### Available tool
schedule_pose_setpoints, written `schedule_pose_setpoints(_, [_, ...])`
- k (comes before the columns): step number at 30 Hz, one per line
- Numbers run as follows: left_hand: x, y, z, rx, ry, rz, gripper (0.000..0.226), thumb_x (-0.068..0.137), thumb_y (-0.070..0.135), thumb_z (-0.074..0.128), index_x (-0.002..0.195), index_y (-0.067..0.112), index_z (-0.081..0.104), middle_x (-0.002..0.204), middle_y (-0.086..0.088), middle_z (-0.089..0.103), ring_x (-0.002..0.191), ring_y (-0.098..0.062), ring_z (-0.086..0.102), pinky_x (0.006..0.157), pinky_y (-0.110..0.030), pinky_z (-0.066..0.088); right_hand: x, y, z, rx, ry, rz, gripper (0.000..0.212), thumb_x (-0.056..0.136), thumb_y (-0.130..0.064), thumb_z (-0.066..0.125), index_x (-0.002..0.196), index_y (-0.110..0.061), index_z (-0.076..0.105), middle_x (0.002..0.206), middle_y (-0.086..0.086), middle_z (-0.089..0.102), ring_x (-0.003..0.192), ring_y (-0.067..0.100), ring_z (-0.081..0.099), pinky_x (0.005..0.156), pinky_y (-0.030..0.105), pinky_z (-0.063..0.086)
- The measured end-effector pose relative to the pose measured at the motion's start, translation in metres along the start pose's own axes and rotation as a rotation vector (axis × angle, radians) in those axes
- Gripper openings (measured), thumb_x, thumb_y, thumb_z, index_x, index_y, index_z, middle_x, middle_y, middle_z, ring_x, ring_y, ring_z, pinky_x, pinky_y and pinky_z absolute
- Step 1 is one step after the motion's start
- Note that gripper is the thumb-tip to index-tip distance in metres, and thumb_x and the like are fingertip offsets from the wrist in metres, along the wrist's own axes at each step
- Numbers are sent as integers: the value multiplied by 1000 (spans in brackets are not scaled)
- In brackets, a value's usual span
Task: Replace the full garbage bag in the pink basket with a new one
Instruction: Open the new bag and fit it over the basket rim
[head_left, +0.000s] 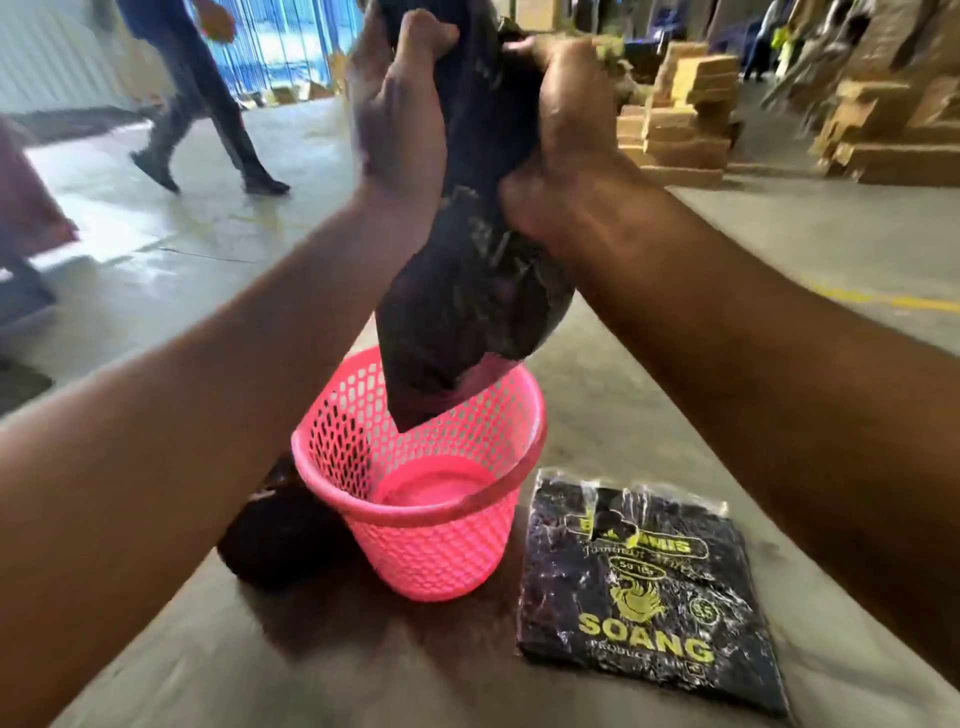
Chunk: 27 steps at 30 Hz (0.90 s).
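Note:
A pink mesh basket (441, 540) stands on the table with nothing inside; its pink floor shows. Above it hangs a black garbage bag (467, 291), its lower corner dipping just inside the basket's far rim. My left hand (400, 114) and my right hand (566, 140) both grip the bag's upper part, one on each side, raised high over the basket. A dark bundle, likely a filled black bag (280, 540), lies against the basket's left side, partly hidden by my left forearm.
A flat pack of black bags (649, 587) with yellow print lies on the table (363, 675) right of the basket. A person walks across the floor at the back left. Stacked cardboard boxes (685, 114) stand at the back right.

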<state>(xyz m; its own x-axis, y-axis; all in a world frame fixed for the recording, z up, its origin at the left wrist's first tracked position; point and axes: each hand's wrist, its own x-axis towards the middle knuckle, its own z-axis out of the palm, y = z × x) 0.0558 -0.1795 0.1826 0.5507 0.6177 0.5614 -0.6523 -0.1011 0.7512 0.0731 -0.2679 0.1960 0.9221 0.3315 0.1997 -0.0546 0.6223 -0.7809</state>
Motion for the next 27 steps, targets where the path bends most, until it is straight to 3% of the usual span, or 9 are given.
schedule_pose_setpoints(3, [13,-2,-33,52,8,15,30,84,14,60,58,29,60,73,10,59,80,-15,55,82,-40,49,11,26,17,27,-18,11,24,92,-11,41,97,1,61,90,20,61,79,32,61,69,36,51])
schedule_pose_setpoints(7, [9,-33,-62,129,13,-20,15,78,16,59,66,22,63,81,-8,59,83,-22,56,79,-48,49,24,71,4,12,111,133,41,90,-11,48,124,7,62,110,28,64,93,35,61,81,41,52])
schedule_pose_setpoints(9, [-2,-55,-80,131,35,-94,21,77,16,58,59,25,65,71,2,59,75,-14,55,75,-42,49,26,95,-14,23,176,145,38,91,-5,47,124,6,62,107,25,60,92,35,58,79,40,52])
schedule_pose_setpoints(12, [-22,-92,-98,152,78,-272,34,74,21,55,45,35,67,58,17,58,68,-6,54,76,-39,45,20,130,-53,7,288,190,44,89,-1,50,130,7,61,110,21,59,98,33,56,93,44,48])
schedule_pose_setpoints(14, [-34,-112,-108,161,83,-369,25,71,22,53,49,26,64,45,22,53,50,5,48,63,-26,42,12,147,-79,-33,314,244,43,88,-2,51,128,6,61,108,21,57,97,33,55,88,41,46])
schedule_pose_setpoints(16, [-43,-128,-113,161,50,-485,11,69,22,53,59,20,56,48,14,54,49,-3,51,54,-22,42,7,155,-102,-82,315,263,32,87,-4,54,117,-1,66,101,20,60,86,32,60,79,37,50])
schedule_pose_setpoints(20, [-54,-148,-116,173,-37,-656,6,65,19,54,61,15,57,57,-6,56,58,-23,53,61,-36,44,6,154,-130,-236,302,183,14,86,-2,58,94,-7,68,72,11,66,56,23,65,59,28,56])
schedule_pose_setpoints(24, [-63,-157,-107,-65,-146,-763,31,74,14,48,53,11,71,55,-10,67,49,-25,65,55,-29,54,14,138,-133,-312,279,68,12,83,-2,61,88,-10,69,73,7,68,61,19,67,59,25,55])
schedule_pose_setpoints(27, [-61,-158,-98,-282,-298,-839,41,76,21,42,71,1,77,70,-19,72,63,-30,67,68,-34,56,28,120,-129,-311,294,-25,11,80,-3,63,84,-12,69,71,4,67,65,18,66,62,25,53])
